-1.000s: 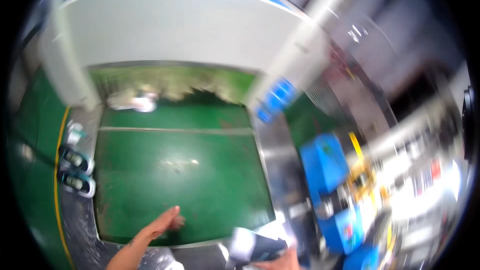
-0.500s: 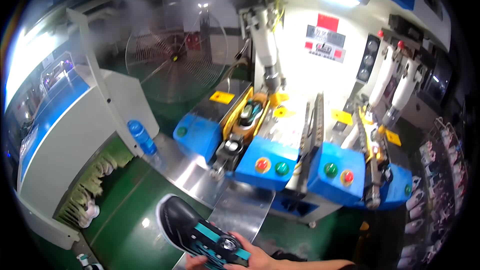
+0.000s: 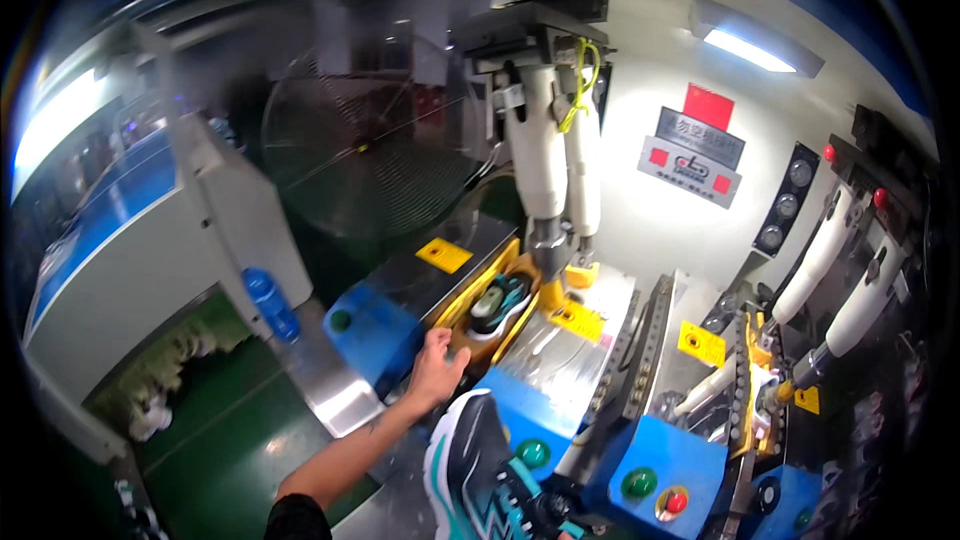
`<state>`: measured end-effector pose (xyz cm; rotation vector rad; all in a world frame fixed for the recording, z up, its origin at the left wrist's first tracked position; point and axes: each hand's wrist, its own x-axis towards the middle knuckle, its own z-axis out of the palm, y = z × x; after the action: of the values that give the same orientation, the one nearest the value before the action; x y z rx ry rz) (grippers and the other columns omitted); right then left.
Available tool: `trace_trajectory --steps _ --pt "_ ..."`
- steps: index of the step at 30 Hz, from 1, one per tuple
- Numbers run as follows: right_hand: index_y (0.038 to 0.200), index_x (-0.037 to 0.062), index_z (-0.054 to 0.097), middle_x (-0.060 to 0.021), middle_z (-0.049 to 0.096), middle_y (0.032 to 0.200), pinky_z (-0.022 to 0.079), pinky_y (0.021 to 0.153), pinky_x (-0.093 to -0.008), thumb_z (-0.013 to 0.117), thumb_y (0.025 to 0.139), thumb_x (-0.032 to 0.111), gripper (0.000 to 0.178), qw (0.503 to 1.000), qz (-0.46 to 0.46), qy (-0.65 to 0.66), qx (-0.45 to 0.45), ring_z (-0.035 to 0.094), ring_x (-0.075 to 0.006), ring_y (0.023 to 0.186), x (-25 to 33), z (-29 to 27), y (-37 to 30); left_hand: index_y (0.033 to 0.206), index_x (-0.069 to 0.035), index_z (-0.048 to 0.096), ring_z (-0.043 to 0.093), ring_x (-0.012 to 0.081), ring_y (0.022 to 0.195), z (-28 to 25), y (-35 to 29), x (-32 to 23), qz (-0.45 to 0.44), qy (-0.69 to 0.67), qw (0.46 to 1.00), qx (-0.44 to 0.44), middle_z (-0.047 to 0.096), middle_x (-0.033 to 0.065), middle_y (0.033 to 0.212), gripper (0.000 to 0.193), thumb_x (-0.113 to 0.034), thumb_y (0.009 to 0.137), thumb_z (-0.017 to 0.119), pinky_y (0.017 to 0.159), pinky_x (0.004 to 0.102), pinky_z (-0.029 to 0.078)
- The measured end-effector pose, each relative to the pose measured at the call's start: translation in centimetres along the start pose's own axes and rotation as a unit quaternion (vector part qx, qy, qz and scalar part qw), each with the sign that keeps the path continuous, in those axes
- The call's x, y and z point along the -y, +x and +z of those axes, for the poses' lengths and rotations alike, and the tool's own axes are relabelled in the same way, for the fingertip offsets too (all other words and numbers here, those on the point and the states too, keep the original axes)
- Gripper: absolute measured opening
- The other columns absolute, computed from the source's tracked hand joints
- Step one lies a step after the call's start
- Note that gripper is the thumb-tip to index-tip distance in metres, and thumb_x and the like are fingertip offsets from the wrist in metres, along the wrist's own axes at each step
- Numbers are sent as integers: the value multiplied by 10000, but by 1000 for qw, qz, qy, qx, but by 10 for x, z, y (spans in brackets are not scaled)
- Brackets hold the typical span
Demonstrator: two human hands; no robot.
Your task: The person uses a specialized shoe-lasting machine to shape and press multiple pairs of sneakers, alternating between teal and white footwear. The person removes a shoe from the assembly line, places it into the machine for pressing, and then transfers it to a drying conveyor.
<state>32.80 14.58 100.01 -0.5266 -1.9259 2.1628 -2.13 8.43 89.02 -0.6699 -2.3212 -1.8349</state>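
Note:
A black, teal and white sports shoe (image 3: 470,460) is held at the lower middle, its toe pointing up. Of my right hand (image 3: 571,535), only a bit of the fingers shows at the bottom edge, by the shoe's dial and straps; the rest is out of the picture. My left hand (image 3: 437,368) reaches up to the press's left station, fingers loosely bent and apart. It is at the front end of the yellow side pads (image 3: 470,300), and whether it touches them I cannot tell. Between those pads sits another dark shoe (image 3: 500,302) with teal trim.
White press cylinders (image 3: 540,150) hang above the left station. Blue control boxes with a green button (image 3: 533,453) and a red button (image 3: 676,503) stand in front. A second station (image 3: 760,380) is to the right. A blue bottle (image 3: 270,302) stands on the left ledge, before a large fan (image 3: 365,140).
My left hand has let go of the held shoe and moved up to the left station. The held shoe has turned more upright and shifted right. The view has come nearer the press.

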Motion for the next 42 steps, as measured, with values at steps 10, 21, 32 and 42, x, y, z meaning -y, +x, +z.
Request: trace_trajectory --steps 10,21,32,42 --pt "1228 -34 472 -144 536 1155 378 957 -375 686 787 229 556 972 114 -166 -120 493 -253 1072 -26 17 75 1120 76 427 579 465 876 80 145 72 53 233 957 164 591 318 886 425 -232 847 537 704 505 483" --pt "1150 17 544 -97 623 1060 481 875 -325 556 911 146 272 963 232 138 -30 599 -181 1000 27 55 310 1388 5 329 466 278 1202 -179 10 69 -163 -455 867 -120 464 155 1333 603 -160 864 577 1036 389 352" --pt "1368 -58 167 -333 368 1223 398 940 -487 604 801 191 758 864 -32 -427 -266 464 -487 1071 -90 85 494 1319 21 445 417 420 1209 -278 -252 82 -327 185 914 -154 410 286 1316 711 -13 655 697 1026 454 355" --pt "1296 -138 283 -370 435 1216 449 910 -421 632 791 392 811 890 2 -441 -115 536 -453 1049 -41 46 468 1191 65 527 514 432 1079 -212 -207 6 -266 -92 920 -274 531 280 1181 472 -160 788 628 958 474 404"
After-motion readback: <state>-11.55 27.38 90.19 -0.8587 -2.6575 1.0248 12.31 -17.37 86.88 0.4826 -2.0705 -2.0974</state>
